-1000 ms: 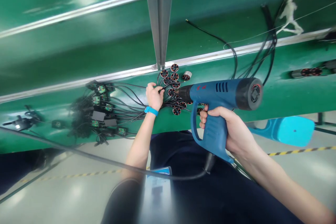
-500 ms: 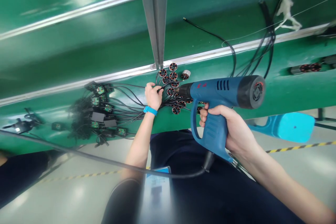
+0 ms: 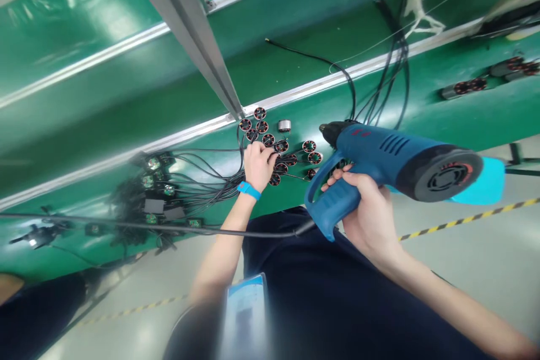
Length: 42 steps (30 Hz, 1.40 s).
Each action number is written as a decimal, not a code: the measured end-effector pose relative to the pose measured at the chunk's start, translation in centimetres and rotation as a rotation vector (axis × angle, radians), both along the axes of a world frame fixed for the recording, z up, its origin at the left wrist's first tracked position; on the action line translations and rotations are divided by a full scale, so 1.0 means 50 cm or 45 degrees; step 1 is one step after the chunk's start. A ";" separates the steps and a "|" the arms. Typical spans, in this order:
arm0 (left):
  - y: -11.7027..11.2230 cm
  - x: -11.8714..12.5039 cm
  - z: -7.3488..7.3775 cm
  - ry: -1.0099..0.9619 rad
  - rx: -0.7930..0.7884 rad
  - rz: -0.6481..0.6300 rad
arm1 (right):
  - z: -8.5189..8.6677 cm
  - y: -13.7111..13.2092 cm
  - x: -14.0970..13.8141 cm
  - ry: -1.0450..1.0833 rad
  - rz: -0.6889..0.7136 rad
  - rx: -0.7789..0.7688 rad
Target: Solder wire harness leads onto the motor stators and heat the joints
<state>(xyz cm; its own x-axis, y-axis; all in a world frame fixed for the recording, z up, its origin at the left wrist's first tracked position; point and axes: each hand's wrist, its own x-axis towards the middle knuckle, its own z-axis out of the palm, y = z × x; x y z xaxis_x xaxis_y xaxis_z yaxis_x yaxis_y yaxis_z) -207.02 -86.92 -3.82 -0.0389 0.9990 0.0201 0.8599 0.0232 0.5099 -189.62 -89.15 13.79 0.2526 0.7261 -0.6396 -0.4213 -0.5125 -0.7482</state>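
Observation:
My right hand (image 3: pixel 369 208) is wrapped round the handle of a blue heat gun (image 3: pixel 375 146). Its dark nozzle points left, a little apart from the stators. My left hand (image 3: pixel 259 167), with a blue wrist strap, has thumb and fingers pinched together on a black cable among round motor stators (image 3: pixel 268 139); the exact grip is partly hidden by the fingers. More stators (image 3: pixel 309 147) lie to the right of that hand, and a silver motor can (image 3: pixel 284 125) stands behind them. Black cables (image 3: pixel 211 177) run left from the stators to a heap of small circuit boards (image 3: pixel 169 190).
A grey metal post (image 3: pixel 198 39) rises from the rail behind my left hand. Loose black cables (image 3: pixel 386 79) hang over the rail beyond the heat gun. The gun's power cord (image 3: pixel 169 227) crosses low in front. More motor parts (image 3: pixel 464 88) lie at the right; a blue stool (image 3: pixel 485 180) stands below.
The heat gun has swung right, and its nozzle has come away from the stators. My left hand has shifted slightly right and nearer to me, over the stators. My view has turned.

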 end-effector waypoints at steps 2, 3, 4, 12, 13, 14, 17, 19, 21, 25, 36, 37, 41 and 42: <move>0.031 0.020 -0.004 0.073 -0.032 -0.087 | 0.001 -0.005 0.002 0.019 0.007 -0.023; 0.047 0.026 -0.007 0.115 -0.051 -0.120 | 0.003 -0.007 0.002 0.035 0.014 -0.038; 0.063 0.028 -0.011 0.154 -0.072 -0.153 | 0.004 -0.010 0.003 0.048 0.017 -0.051; 0.130 -0.065 -0.027 0.305 -0.144 -0.112 | 0.013 -0.010 0.017 0.101 0.044 -0.074; 0.130 -0.076 -0.028 0.326 -0.155 -0.074 | 0.013 -0.009 0.019 0.110 0.035 -0.074; 0.128 -0.085 -0.027 0.342 -0.171 -0.035 | 0.013 -0.009 0.021 0.116 0.023 -0.075; 0.108 -0.087 -0.022 0.369 -0.216 0.041 | 0.008 -0.009 0.026 0.110 -0.008 -0.083; 0.087 -0.072 -0.014 0.382 -0.196 0.028 | 0.004 -0.009 0.029 0.092 -0.034 -0.074; 0.065 -0.046 -0.005 0.369 -0.128 -0.025 | -0.001 -0.009 0.031 0.078 -0.059 -0.055; 0.037 0.028 0.005 0.265 -0.011 -0.164 | -0.001 -0.009 0.031 0.060 -0.075 -0.012; 0.110 0.071 -0.022 0.109 -0.164 -0.090 | 0.015 -0.016 0.035 0.038 -0.063 0.016; 0.120 0.053 -0.021 0.102 -0.158 -0.017 | 0.015 -0.016 0.036 0.042 -0.063 0.013; 0.141 -0.012 -0.016 0.095 -0.087 0.195 | 0.016 -0.019 0.038 0.089 -0.054 -0.037; 0.139 -0.021 -0.014 0.090 -0.039 0.210 | 0.015 -0.020 0.038 0.106 -0.047 -0.059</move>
<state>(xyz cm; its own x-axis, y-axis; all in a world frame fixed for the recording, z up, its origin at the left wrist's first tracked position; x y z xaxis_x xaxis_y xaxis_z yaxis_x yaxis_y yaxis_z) -208.07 -80.00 -4.52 -0.2022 0.9793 -0.0020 0.8767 0.1819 0.4453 -187.70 -90.16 14.53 0.2228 0.6866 -0.6921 -0.5002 -0.5288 -0.6857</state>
